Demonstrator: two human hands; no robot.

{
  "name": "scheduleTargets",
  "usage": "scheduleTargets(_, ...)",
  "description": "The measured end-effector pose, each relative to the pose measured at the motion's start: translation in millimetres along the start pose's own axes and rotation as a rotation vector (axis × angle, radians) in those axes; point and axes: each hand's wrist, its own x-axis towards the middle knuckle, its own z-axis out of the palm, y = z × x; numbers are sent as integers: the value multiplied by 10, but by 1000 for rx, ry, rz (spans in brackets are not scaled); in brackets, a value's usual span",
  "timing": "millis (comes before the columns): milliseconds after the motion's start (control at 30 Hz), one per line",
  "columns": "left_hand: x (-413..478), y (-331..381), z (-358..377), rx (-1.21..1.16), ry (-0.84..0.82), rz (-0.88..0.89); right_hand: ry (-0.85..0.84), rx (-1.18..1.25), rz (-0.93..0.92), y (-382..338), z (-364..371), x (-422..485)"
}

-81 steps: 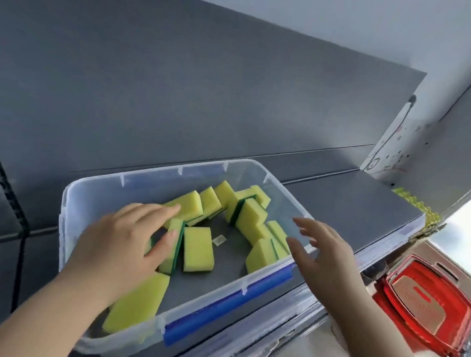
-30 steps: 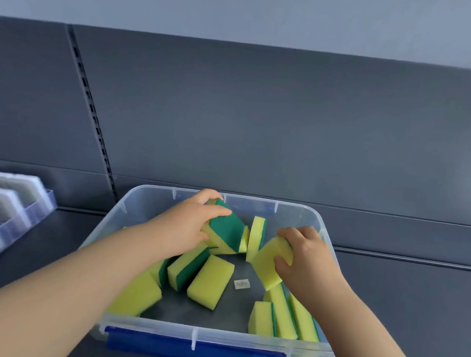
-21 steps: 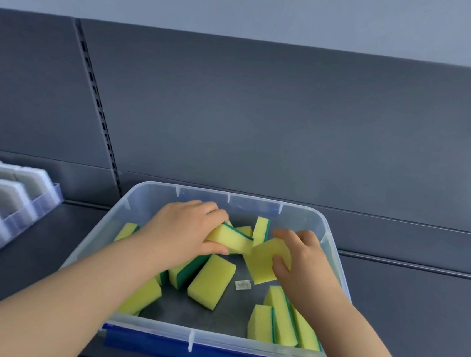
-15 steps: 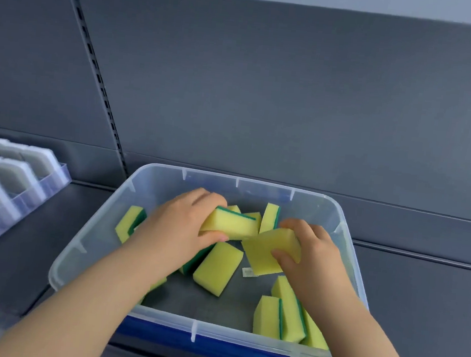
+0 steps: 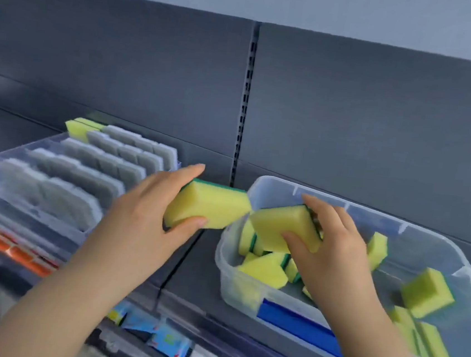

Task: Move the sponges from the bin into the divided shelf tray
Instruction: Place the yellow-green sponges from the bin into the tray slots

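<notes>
Above bin [image 5: 453, 253], sponge-filled hands [image 5: 139, 220]

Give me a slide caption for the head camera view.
Each hand lifts a sponge from bin toward divided tray.

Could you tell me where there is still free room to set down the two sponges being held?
The divided tray has open lanes between its dividers; only the far-left corner holds a sponge. A bare strip of shelf lies between tray and bin. The bin's left end, under the right hand, is crowded. The left hand is already over the strip.
</notes>
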Motion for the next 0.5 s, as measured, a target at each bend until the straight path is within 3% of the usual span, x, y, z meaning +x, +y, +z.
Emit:
scheduleTargets(300,-870,-1506,-1226,108,40,-208,-66,185,-165,-1645,1386,-244)
scheduleTargets(500,-1093,-2265,-1549,92,3,-384,-169,259,-95,-2183,2003,-122)
